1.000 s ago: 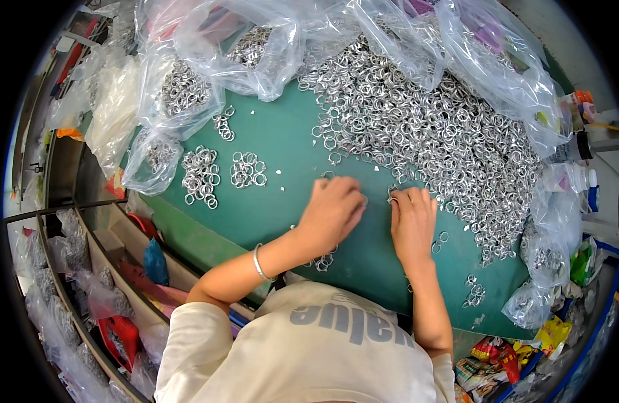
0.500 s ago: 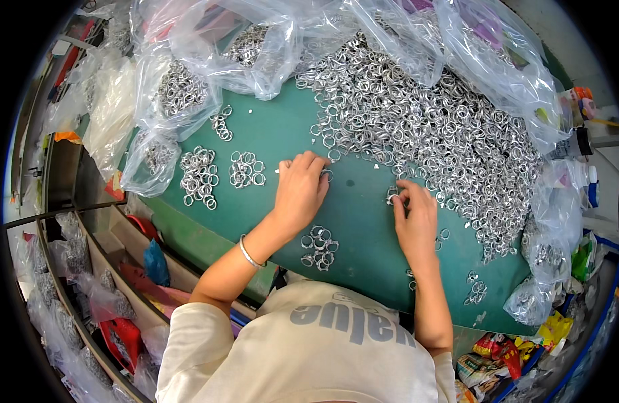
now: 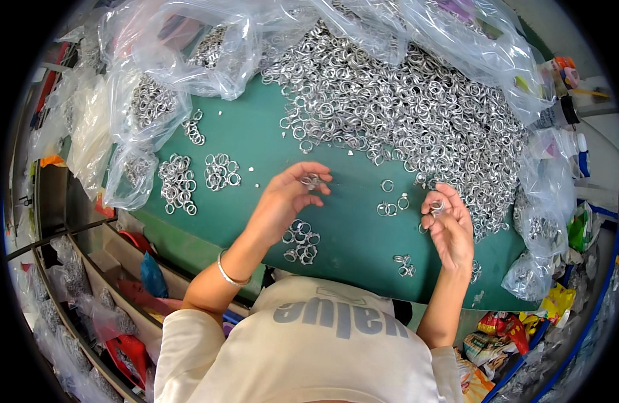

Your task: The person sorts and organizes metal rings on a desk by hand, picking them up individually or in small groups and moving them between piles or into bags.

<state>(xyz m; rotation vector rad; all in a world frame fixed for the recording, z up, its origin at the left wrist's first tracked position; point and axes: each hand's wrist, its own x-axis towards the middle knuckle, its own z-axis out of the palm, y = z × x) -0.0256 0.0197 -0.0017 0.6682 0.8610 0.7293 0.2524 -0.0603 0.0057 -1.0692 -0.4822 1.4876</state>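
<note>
Over the green tabletop (image 3: 350,235), my left hand (image 3: 277,203) is turned partly palm up, its curled fingers around silver rings (image 3: 312,181); how many is unclear. My right hand (image 3: 455,232) holds a silver ring (image 3: 436,207) between thumb and fingers at the near edge of a big heap of silver rings (image 3: 417,101). Between the hands lie a few loose rings (image 3: 387,209). Nearest my left wrist is a small cluster of rings (image 3: 301,242). Another little group of rings (image 3: 404,264) sits near the table's front edge, left of my right forearm.
Farther left are two ring clusters, a larger one (image 3: 178,185) and a smaller one (image 3: 222,172). Clear plastic bags (image 3: 219,70) with rings line the back and left. More bags (image 3: 545,221) hang at the right edge. An open drawer (image 3: 145,295) with bagged parts stands lower left.
My left hand has turned over and shifted left and down, showing rings in its fingers. My right hand has moved right and lifted a ring. The whole view has shifted slightly.
</note>
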